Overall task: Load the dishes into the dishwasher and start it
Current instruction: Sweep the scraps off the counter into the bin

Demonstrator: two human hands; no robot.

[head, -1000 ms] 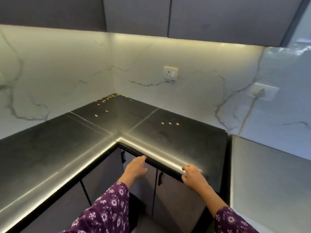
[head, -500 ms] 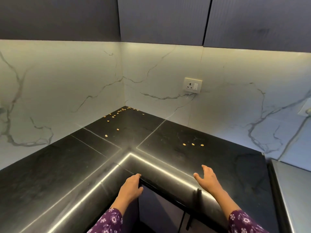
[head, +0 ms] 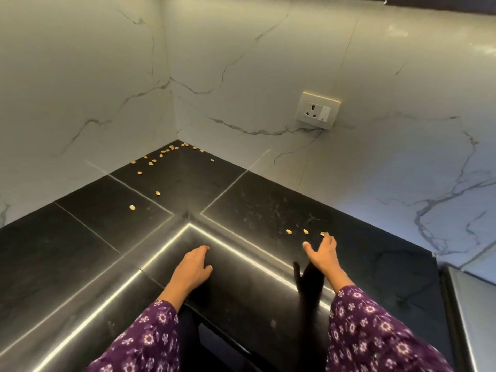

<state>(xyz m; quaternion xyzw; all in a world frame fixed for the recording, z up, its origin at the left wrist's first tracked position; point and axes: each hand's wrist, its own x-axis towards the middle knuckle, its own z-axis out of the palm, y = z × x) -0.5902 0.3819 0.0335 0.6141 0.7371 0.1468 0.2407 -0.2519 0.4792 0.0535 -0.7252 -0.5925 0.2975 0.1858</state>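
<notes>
Inner corner of the glossy black L-shaped stone worktop (head: 80,251). Neither dishes nor dishwasher appear in my view, so I cannot tell where they lie. The left hand (head: 192,267), at 6 o'clock, lies palm-down by the worktop's inner edge, fingers released. The right hand (head: 322,255), at 4 o'clock, is spread and empty, one fingertip at the rightmost of three small tan seeds (head: 289,231). The risk, as I judge it, is that a careless sweep scatters the seeds off the edge, and loading stalls meanwhile.
</notes>
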